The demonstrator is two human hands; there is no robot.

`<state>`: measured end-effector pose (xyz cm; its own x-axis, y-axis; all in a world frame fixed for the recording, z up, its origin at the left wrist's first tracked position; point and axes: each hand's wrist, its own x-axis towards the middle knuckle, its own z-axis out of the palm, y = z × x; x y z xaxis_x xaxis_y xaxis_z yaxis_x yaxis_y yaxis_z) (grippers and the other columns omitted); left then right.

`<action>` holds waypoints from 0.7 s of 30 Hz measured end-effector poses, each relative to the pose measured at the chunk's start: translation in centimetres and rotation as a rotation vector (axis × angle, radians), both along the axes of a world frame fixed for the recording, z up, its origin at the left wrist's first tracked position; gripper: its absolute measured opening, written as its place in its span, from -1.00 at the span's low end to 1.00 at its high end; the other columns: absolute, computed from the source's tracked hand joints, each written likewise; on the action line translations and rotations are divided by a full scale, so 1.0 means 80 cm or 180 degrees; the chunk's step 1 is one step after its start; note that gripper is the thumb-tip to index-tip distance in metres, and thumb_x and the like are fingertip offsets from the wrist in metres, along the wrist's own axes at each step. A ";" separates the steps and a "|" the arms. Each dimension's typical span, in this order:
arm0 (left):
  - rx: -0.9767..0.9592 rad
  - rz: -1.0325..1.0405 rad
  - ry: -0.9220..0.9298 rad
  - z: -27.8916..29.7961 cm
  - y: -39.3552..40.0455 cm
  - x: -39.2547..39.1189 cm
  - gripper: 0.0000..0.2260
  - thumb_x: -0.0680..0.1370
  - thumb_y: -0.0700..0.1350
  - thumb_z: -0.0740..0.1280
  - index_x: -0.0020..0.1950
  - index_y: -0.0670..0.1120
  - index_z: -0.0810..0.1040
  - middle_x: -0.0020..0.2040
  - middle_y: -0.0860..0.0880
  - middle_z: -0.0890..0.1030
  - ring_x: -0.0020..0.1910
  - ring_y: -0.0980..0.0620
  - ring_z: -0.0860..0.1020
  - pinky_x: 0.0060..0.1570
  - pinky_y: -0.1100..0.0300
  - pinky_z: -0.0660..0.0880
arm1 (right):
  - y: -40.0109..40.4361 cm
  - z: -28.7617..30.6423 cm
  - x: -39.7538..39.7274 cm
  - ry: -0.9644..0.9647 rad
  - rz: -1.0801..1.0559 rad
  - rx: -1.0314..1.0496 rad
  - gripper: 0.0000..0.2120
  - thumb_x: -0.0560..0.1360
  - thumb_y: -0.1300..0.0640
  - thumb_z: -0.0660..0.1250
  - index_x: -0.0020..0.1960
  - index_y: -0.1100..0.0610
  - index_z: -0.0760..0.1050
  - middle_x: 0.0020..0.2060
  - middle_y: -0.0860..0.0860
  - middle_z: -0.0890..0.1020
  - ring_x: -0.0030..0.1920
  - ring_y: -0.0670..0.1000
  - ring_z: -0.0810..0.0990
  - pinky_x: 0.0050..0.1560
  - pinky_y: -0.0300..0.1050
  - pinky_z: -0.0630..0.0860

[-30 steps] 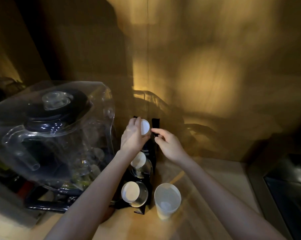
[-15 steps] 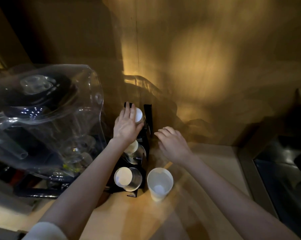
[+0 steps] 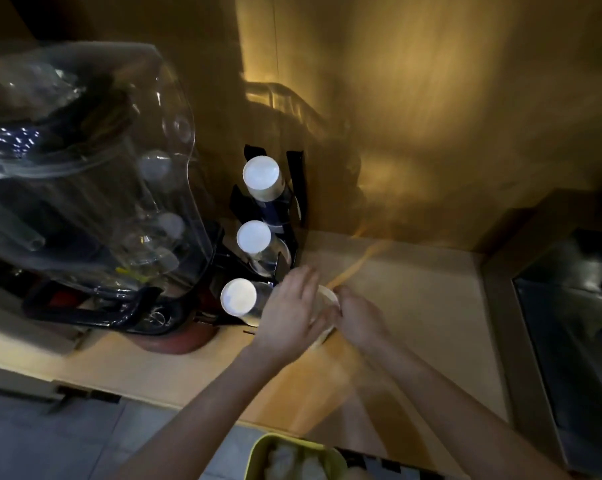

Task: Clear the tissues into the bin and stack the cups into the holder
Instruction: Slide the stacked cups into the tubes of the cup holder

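Both of your hands have dropped from the far end of the holder (image 3: 294, 188) down to the loose white cup (image 3: 327, 306) on the counter (image 3: 414, 306). A moment ago your left hand was seating a cup in the far slot and your right hand hovered beside it. Your left hand (image 3: 289, 313) now lies over the cup's left side, fingers (image 3: 301, 282) spread across the rim, and your right hand (image 3: 360, 320) presses against its right side. You have the cup clasped between the two hands, though blur hides how firmly each one grips. The cup sits on the counter just right of the holder's near end, and you cannot tell whether it is lifted.

In the black holder, three cups lie in a row from far to near, white bottoms facing up: the far cup (image 3: 261, 174), the middle cup (image 3: 254, 237) and the near cup (image 3: 239, 296). Your left hand almost touches the near one.

A large clear water jug (image 3: 85, 168) stands left of the holder. At the near edge, below the counter, a yellow-green bin (image 3: 258, 452) holds white crumpled tissues (image 3: 289, 462). A dark sink (image 3: 569, 323) lies far right.
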<state>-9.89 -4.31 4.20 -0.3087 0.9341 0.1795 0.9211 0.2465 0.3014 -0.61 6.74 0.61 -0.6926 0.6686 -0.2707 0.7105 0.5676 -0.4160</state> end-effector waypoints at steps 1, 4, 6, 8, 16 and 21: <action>-0.0392 0.0017 -0.0068 -0.009 0.000 0.007 -0.40 0.50 0.08 0.18 0.44 -0.21 0.13 0.47 -0.20 0.22 0.47 -0.12 0.15 0.46 -0.02 0.22 | 0.000 -0.001 0.001 0.0026 -0.0036 0.0006 -0.73 0.54 0.08 0.13 0.19 0.16 0.38 0.05 0.21 0.63 0.06 0.22 0.59 0.00 0.02 0.50; -0.1149 0.0228 0.0041 -0.032 0.001 0.016 -0.21 0.48 0.12 0.25 0.47 -0.21 -0.12 0.54 -0.17 -0.05 0.52 -0.11 -0.06 0.50 0.00 -0.03 | 0.001 -0.002 0.007 0.0152 -0.0022 0.0008 -0.75 0.53 0.13 0.13 0.15 0.18 0.42 0.02 0.24 0.63 0.03 0.23 0.59 -0.06 -0.02 0.48; -0.1307 0.0394 -0.0071 -0.042 0.003 0.018 -0.13 0.45 0.14 0.30 0.47 -0.21 -0.17 0.54 -0.18 -0.06 0.52 -0.13 -0.07 0.50 -0.03 -0.02 | 0.002 -0.001 0.013 0.0281 0.0006 -0.0057 -0.76 0.52 0.14 0.13 0.12 0.20 0.44 0.00 0.24 0.64 0.01 0.24 0.59 -0.09 -0.03 0.47; -0.1330 0.0465 -0.0309 -0.045 0.005 0.021 -0.09 0.42 0.14 0.35 0.47 -0.21 -0.17 0.52 -0.18 0.02 0.50 -0.13 0.04 0.47 -0.01 0.10 | 0.004 -0.002 0.019 0.0344 0.0062 -0.0146 -0.78 0.52 0.14 0.14 0.08 0.21 0.45 -0.03 0.25 0.63 -0.02 0.24 0.58 -0.12 -0.02 0.46; -0.0755 0.0849 -0.1059 -0.006 0.010 0.023 -0.11 0.25 0.11 0.50 0.42 -0.13 0.13 0.29 -0.10 0.34 0.21 -0.08 0.43 0.08 0.06 0.51 | 0.016 0.016 0.027 0.1401 -0.1228 -0.1223 -0.68 0.55 0.03 0.11 -0.23 0.14 0.54 -0.39 0.13 0.58 -0.33 0.11 0.53 -0.29 -0.09 0.43; 0.0095 0.0585 -0.0962 0.051 0.005 0.017 -0.09 0.24 0.04 0.51 0.45 -0.11 0.11 0.31 -0.11 0.33 0.24 -0.09 0.41 0.11 0.15 0.42 | 0.023 0.053 0.031 0.0262 -0.1670 -0.3170 -0.29 0.50 -0.32 -0.10 0.02 0.32 0.41 -0.41 0.26 0.63 -0.53 0.10 0.60 -0.55 -0.26 0.47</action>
